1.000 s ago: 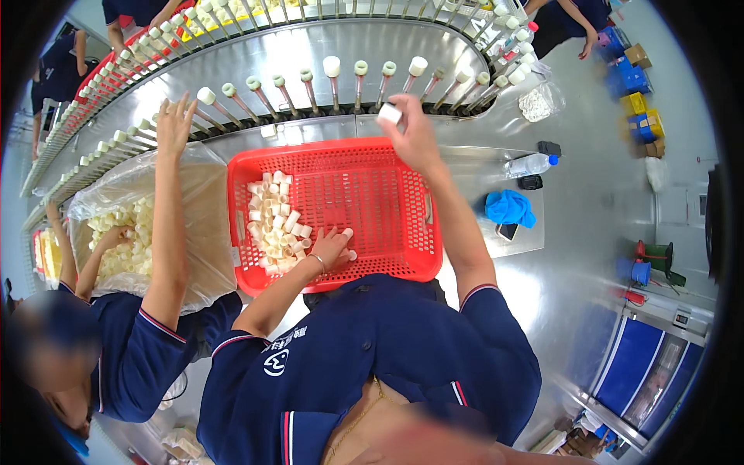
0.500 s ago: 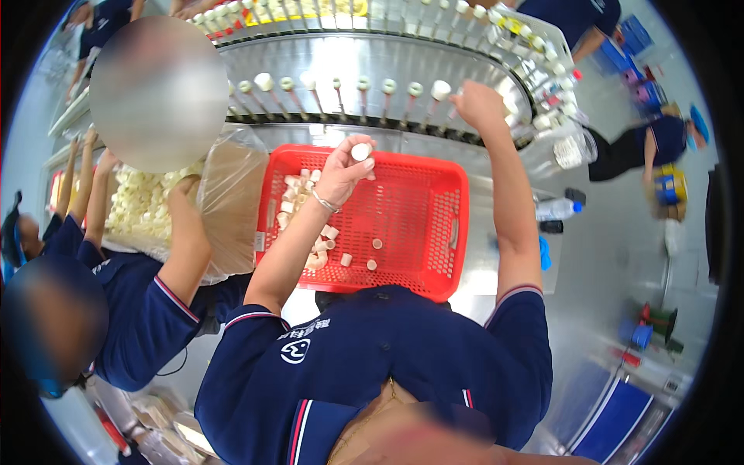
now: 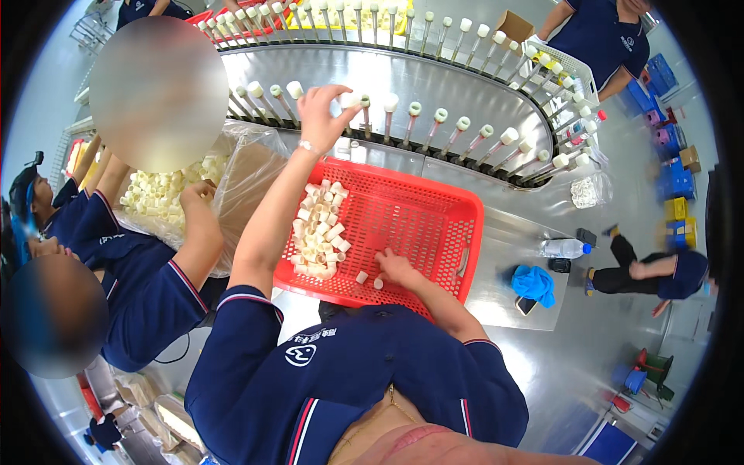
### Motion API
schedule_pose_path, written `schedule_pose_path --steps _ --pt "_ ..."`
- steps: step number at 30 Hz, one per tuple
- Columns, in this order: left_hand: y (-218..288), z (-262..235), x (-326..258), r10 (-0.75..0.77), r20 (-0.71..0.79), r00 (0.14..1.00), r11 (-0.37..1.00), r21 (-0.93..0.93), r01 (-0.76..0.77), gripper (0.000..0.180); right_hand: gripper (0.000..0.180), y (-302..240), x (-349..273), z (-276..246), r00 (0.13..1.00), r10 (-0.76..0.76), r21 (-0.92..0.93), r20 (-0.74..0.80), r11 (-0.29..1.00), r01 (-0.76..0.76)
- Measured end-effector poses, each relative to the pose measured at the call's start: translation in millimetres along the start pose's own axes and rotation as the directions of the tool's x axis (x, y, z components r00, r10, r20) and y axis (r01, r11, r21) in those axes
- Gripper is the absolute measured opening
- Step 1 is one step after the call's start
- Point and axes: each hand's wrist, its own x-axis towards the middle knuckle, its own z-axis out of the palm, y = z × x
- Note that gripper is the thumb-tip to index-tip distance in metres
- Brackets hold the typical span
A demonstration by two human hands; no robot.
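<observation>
My left hand (image 3: 319, 116) pinches a white cylindrical cap (image 3: 350, 99) at the top of one of the upright pegs along the near side of the metal machine. Whether the cap sits fully on the peg is hidden by my fingers. Below it, the red perforated basket (image 3: 426, 194) holds a heap of short cream-white tubular pieces (image 3: 318, 232) on its left side. My right hand (image 3: 397, 268) reaches into the basket, fingers curled down to its floor; what lies under them is hidden. Two loose white pieces (image 3: 362, 277) lie just beside that hand.
Capped pegs (image 3: 463, 124) curve around the machine's metal deck (image 3: 449, 85). At left, a co-worker's hand (image 3: 200, 191) is in a plastic-lined box of white pieces (image 3: 174, 194). A water bottle (image 3: 564, 248) and blue cloth (image 3: 533, 284) lie at right. Another person (image 3: 597, 35) stands beyond.
My left hand has moved up from above the basket to the pegs with a white cap. My right hand has come down from the pegs into the basket. The whole view has shifted.
</observation>
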Motion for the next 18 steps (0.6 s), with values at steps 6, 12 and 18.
schedule_pose_path --steps 6,12,18 --pt "16 56 39 -0.124 0.446 0.886 0.956 0.293 -0.014 0.026 0.036 10 12 40 0.993 -0.111 -0.038 -0.038 0.993 0.11" --pt "58 89 39 0.243 0.533 0.81 0.838 0.305 -0.452 0.027 0.028 1 -12 9 0.997 -0.067 0.179 0.023 0.982 0.062" --pt "70 62 -130 0.401 0.163 0.902 0.912 -0.161 -0.376 0.066 0.019 4 -13 -38 0.939 0.137 0.752 -0.315 0.639 0.159"
